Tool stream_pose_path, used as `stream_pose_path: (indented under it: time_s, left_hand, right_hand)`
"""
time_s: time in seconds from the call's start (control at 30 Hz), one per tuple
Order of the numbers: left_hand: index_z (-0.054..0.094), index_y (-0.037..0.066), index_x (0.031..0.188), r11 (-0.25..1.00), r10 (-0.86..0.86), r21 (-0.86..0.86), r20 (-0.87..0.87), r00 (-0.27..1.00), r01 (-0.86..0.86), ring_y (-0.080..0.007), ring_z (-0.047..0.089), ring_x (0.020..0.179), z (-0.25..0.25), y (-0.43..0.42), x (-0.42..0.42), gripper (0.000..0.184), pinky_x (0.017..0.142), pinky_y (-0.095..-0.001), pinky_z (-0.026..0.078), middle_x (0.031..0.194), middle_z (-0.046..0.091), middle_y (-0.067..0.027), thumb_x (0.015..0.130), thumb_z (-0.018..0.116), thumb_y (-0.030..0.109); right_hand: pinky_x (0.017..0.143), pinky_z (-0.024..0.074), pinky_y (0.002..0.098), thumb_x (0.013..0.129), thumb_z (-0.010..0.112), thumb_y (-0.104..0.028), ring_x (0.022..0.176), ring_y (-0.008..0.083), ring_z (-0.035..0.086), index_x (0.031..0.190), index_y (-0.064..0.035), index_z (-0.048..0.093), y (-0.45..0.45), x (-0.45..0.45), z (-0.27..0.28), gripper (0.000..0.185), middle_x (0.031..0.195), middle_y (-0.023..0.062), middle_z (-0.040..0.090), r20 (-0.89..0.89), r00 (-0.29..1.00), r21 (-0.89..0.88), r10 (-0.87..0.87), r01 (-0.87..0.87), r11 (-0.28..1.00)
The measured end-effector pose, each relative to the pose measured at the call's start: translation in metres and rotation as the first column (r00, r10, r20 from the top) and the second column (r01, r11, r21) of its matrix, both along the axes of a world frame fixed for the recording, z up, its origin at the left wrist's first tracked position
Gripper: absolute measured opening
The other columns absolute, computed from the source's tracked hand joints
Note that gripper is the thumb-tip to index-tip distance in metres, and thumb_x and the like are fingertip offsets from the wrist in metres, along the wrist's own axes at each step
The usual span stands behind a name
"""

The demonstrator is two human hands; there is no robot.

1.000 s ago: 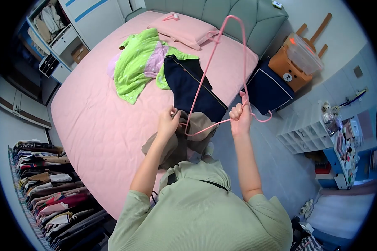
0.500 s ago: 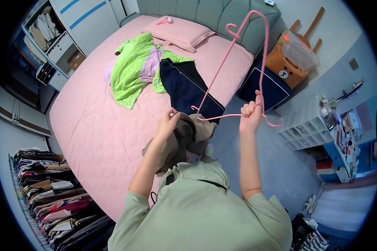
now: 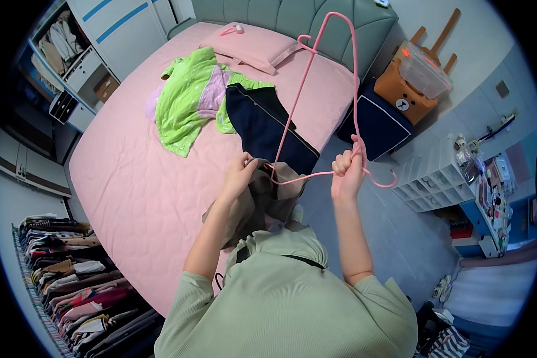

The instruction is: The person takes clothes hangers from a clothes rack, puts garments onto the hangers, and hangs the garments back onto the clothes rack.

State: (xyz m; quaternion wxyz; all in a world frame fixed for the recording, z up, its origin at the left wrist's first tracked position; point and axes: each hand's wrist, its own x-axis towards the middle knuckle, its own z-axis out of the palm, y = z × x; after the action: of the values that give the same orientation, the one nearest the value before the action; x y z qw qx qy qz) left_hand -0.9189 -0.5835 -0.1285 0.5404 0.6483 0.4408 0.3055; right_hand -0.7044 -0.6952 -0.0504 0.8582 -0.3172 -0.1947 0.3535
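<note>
My right hand [image 3: 347, 169] is closed around the lower part of a pink clothes hanger [image 3: 292, 110], whose hook points up and away toward the headboard. Pinched in my left hand [image 3: 240, 173] is the edge of a brown garment [image 3: 258, 200], which hangs in folds in front of me; its kind cannot be made out. The hanger's left end touches or overlaps that edge, close to my left fingers. Just beyond, dark navy trousers [image 3: 265, 128] lie on the bed, partly over a lime green and lilac garment [image 3: 188, 98].
The bed has a pink sheet [image 3: 125, 197], a pillow [image 3: 253, 48] with a small pink object on it, and a green headboard [image 3: 262, 18]. A full clothes rack [image 3: 83, 280] stands at left. A navy box [image 3: 376, 122], a bear-faced case [image 3: 409, 89] and white shelving [image 3: 432, 179] line the right.
My right hand has moved left and slightly down, bringing the hanger's left end to the brown garment's edge. My left hand has barely moved.
</note>
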Motion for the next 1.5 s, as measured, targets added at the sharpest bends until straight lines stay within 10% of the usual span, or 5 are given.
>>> stream_pose_path:
  time_s: [0.37,0.6,1.5]
  left_hand:
    - [0.050,0.007,0.079,0.983,-0.172,-0.055,0.059,0.983,0.175,-0.0025,0.041,0.063,0.012,0.000,-0.012,0.014,0.054,-0.0193,0.032,0.069,0.049,0.0045,0.087,0.053,0.018]
    - [0.052,0.008,0.079,0.982,0.107,-0.186,0.437,0.893,-0.027,-0.0018,0.046,0.061,0.020,0.008,-0.018,0.012,0.053,-0.0176,0.035,0.069,0.053,0.0037,0.086,0.056,0.016]
    - [0.055,0.007,0.084,0.943,0.082,-0.313,0.548,0.832,0.114,-0.0050,0.053,0.066,0.090,-0.027,-0.058,0.011,0.060,-0.0187,0.042,0.075,0.058,0.0002,0.086,0.055,0.018]
  right_hand:
    - [0.040,0.0147,0.0206,0.095,0.039,-0.014,0.042,0.0029,0.017,0.102,-0.0030,0.053,0.015,-0.005,-0.004,0.019,0.050,-0.0062,0.024,0.059,0.996,0.072,0.071,-0.076,0.995]
    - [0.040,0.0151,0.0208,0.094,0.038,-0.011,0.042,0.0033,0.018,0.108,0.0002,0.050,0.026,-0.028,-0.026,0.022,0.050,-0.0057,0.024,0.159,0.957,-0.062,0.244,-0.237,0.970]
    - [0.034,0.0203,0.0210,0.081,0.042,-0.007,0.034,0.0031,0.027,0.078,0.0037,0.063,0.064,0.025,-0.102,0.023,0.044,-0.0036,0.040,0.323,0.765,-0.447,0.557,-0.396,0.802]
